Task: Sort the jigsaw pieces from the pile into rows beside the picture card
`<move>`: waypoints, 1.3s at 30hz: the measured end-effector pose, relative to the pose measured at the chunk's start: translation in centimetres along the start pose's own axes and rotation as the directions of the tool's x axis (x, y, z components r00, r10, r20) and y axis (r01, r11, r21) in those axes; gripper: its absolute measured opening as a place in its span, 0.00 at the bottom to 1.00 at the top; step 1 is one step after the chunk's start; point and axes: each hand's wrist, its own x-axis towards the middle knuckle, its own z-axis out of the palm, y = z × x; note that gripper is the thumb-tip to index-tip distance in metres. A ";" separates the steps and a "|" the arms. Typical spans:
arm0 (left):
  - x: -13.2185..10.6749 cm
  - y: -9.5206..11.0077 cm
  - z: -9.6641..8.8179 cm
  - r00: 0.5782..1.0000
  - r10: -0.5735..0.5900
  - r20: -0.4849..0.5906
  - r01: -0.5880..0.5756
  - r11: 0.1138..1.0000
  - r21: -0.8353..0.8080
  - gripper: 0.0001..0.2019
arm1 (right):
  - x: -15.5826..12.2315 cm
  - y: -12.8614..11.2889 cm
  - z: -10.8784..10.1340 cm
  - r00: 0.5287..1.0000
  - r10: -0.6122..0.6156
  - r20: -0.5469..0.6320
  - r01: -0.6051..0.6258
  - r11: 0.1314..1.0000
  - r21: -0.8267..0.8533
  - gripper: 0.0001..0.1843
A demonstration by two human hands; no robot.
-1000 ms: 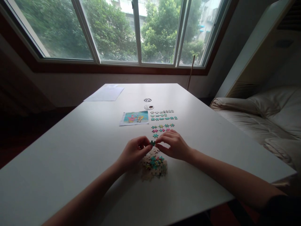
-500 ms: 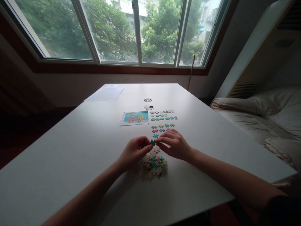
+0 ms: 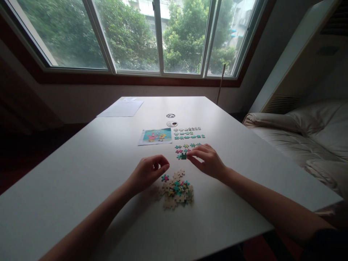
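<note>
Between the fingertips of my right hand (image 3: 208,159) is a dark green puzzle piece (image 3: 184,156), held just over the nearest of the laid-out rows. My left hand (image 3: 149,171) hovers left of the loose pile, thumb and forefinger pinched together with nothing visible in them. Below and between the hands lies a heap of puzzle pieces (image 3: 178,197), many showing their bare cardboard backs. A teal and pink piece (image 3: 165,178) sits at the heap's upper left. Beyond the right hand, sorted pieces (image 3: 189,137) lie in several short rows, teal, pink and yellow.
A printed cartoon picture (image 3: 156,136) lies left of the rows on the white table (image 3: 89,163). Two round discs (image 3: 172,124) are behind it. Paper sheets (image 3: 121,108) rest at the far left corner. A pale sofa (image 3: 285,134) stands beyond the right edge.
The green piece has passed from my left hand to my right, which has moved slightly up and right. My left hand has drawn back to the left, off the heap.
</note>
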 end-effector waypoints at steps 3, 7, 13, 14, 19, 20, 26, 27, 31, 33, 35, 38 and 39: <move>0.1 -0.4 -0.9 0.999 0.040 0.023 -0.042 0.996 0.085 0.09 | -0.2 0.5 0.1 1.000 0.015 0.004 -0.015 1.000 -0.005 0.06; 0.1 -0.5 -1.2 0.993 0.049 0.112 -0.061 0.992 0.112 0.09 | -0.3 0.4 0.1 1.000 0.018 0.017 -0.018 1.000 -0.002 0.07; 0.0 -1.0 -1.0 0.982 0.060 0.178 -0.073 0.995 0.069 0.07 | -0.3 0.2 0.3 0.998 0.031 0.052 -0.031 1.000 0.001 0.07; 0.0 -1.0 -1.0 0.982 0.061 0.180 -0.074 0.995 0.064 0.07 | -0.3 0.4 0.4 0.998 0.037 0.057 -0.037 0.999 0.003 0.07; -0.1 -1.2 -1.0 0.981 0.053 0.187 -0.067 0.995 0.072 0.06 | -0.1 1.7 0.6 0.992 0.104 0.078 -0.104 0.995 -0.008 0.07; -0.1 -1.2 -1.0 0.981 0.050 0.188 -0.065 0.995 0.076 0.05 | 0.0 2.2 0.5 0.989 0.121 0.087 -0.120 0.993 -0.013 0.07; -0.1 -1.4 -0.8 0.981 0.057 0.185 -0.076 0.992 0.098 0.05 | 1.5 7.4 0.1 0.948 0.287 0.136 -0.278 0.957 -0.079 0.09; -0.1 -1.4 -0.7 0.981 0.060 0.184 -0.079 0.992 0.101 0.05 | 1.9 8.5 0.0 0.935 0.325 0.141 -0.311 0.944 -0.112 0.09; 0.0 -1.3 -0.9 0.980 0.061 0.188 -0.088 0.987 0.135 0.06 | 3.2 12.4 0.1 0.815 0.514 0.269 -0.464 0.856 -0.229 0.11; 0.0 -1.2 -1.0 0.981 0.057 0.186 -0.089 0.982 0.165 0.07 | 3.6 13.8 0.5 0.781 0.545 0.306 -0.485 0.837 -0.253 0.11; -0.1 -1.2 -1.2 0.982 0.056 0.182 -0.090 0.978 0.186 0.08 | 3.9 14.8 1.1 0.768 0.550 0.329 -0.482 0.834 -0.268 0.10; -0.1 -1.2 -1.4 0.982 0.062 0.177 -0.097 0.976 0.196 0.08 | 4.1 15.7 2.0 0.745 0.562 0.360 -0.480 0.826 -0.297 0.09; -0.1 -1.2 -1.4 0.982 0.064 0.178 -0.099 0.975 0.197 0.08 | 4.1 16.0 2.2 0.738 0.566 0.368 -0.479 0.823 -0.306 0.09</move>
